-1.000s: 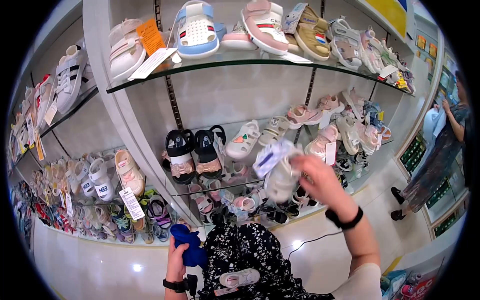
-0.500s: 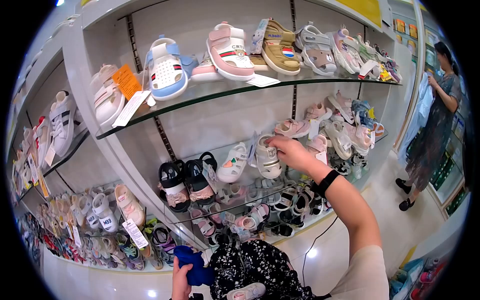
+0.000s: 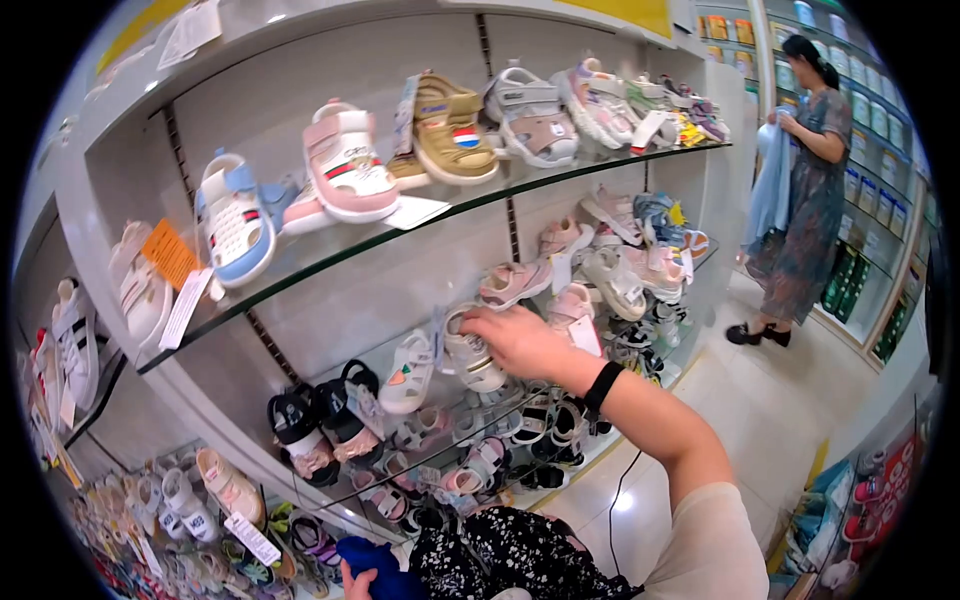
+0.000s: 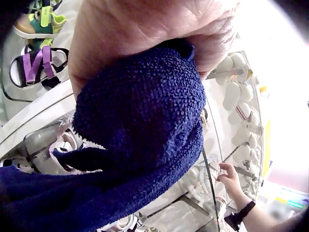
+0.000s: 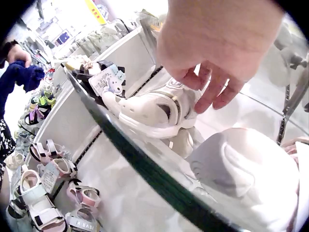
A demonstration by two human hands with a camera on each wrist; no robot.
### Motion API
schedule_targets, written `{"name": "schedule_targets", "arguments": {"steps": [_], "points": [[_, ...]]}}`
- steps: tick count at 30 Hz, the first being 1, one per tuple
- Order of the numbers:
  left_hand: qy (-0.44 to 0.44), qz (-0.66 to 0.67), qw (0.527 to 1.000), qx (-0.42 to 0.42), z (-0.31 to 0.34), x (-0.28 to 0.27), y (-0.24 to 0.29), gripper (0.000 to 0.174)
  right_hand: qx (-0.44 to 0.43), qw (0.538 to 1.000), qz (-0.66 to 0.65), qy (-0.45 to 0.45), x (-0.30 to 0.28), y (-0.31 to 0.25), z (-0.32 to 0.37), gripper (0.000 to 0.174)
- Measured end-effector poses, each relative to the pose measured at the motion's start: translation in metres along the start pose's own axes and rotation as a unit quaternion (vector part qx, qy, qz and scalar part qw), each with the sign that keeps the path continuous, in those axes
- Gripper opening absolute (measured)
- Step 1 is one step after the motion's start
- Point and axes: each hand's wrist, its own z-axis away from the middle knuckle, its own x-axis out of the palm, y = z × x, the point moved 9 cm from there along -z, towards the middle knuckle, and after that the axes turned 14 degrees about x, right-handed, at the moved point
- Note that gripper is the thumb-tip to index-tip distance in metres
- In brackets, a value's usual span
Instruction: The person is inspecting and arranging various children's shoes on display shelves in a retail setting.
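Note:
My right hand [image 3: 515, 345] is at the heel of a white shoe [image 3: 472, 362] on the middle glass shelf, its fingertips pinching the heel edge. In the right wrist view, a gold-coloured trim line runs over this white shoe [image 5: 145, 110], which rests near the shelf edge below the bent fingers of my hand [image 5: 222, 48]. A printed tag [image 5: 107, 81] lies by its toe. Low in the head view, my left hand [image 3: 358, 582] grips a bunched dark blue cloth [image 3: 380, 570]. The left wrist view shows the cloth's [image 4: 145, 106] rough texture, held under my palm [image 4: 149, 24].
White shoes with an orange patch [image 3: 407, 375] and black sandals [image 3: 300, 435] stand left of the white shoe, pink shoes [image 3: 515, 283] to its right. An upper glass shelf [image 3: 300, 275] of shoes runs above. A person [image 3: 810, 190] holding light blue fabric stands at right. A cable [image 3: 613, 510] hangs nearby.
My right hand has carried the white shoe from in front of the shelves onto the middle shelf, with its tag beside it. The head view has shifted. My left hand still grips the blue cloth.

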Motion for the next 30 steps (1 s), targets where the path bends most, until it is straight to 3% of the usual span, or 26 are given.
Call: {"name": "schedule_targets", "arguments": {"steps": [5, 11, 15, 20, 22, 25, 27, 30], "points": [[0.015, -0.027, 0.999, 0.024, 0.006, 0.021, 0.021, 0.053, 0.002, 0.998, 0.048, 0.034, 0.005, 0.002, 0.016, 0.035], [-0.024, -0.024, 0.998, 0.043, 0.016, 0.046, 0.043, 0.055, 0.023, 0.996, -0.021, 0.086, -0.028, -0.006, 0.035, 0.042], [-0.063, -0.033, 0.995, 0.063, 0.023, 0.076, 0.059, 0.054, 0.04, 0.993, -0.065, 0.092, -0.059, 0.005, 0.063, 0.038], [-0.101, -0.032, 0.993, 0.057, 0.026, 0.111, 0.059, 0.054, 0.179, 0.964, -0.127, 0.148, -0.09, 0.083, 0.106, 0.028], [-0.118, -0.037, 0.991, 0.047, 0.025, 0.124, 0.053, 0.053, 0.258, 0.953, -0.108, 0.115, -0.086, 0.116, 0.127, 0.023], [-0.152, -0.021, 0.988, 0.017, 0.025, 0.15, 0.045, 0.047, 0.307, 0.938, -0.15, 0.058, -0.077, 0.128, 0.153, 0.019], [-0.185, -0.008, 0.982, -0.022, 0.025, 0.163, 0.032, 0.046, 0.312, 0.92, -0.232, -0.052, -0.067, 0.099, 0.163, 0.022], [-0.215, -0.015, 0.976, 0.016, 0.044, 0.203, 0.043, 0.046, 0.251, 0.881, -0.373, -0.147, -0.033, 0.039, 0.175, 0.025]]}}
